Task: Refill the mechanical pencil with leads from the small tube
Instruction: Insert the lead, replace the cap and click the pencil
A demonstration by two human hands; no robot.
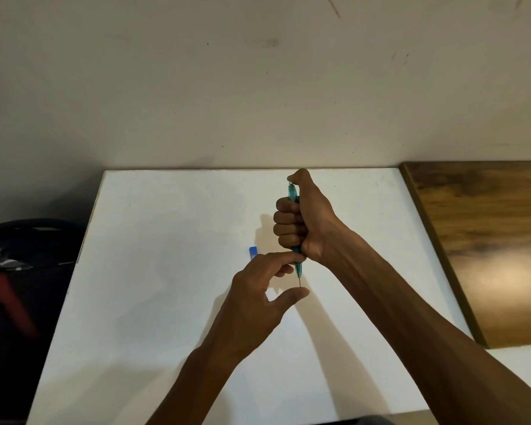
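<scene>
2 hands at work over a white tabletop. Right hand: fist clamped round a green pencil, held upright, thumb on its top end, tip pointing down. Lead: 1 thin dark piece showing below the pencil tip. Left hand: fingers apart, gripping nothing; forefinger touches the pencil near its tip, thumb lies just under the lead's end. Tube: small and blue, lying on the tabletop just behind the left hand, mostly hidden; whether it is capped cannot be told. Status, as judged: lead appears loaded and is being fed out or pushed back at the tip, so refilling looks nearly done; left to do, setting the lead length and putting pencil and tube down.
</scene>
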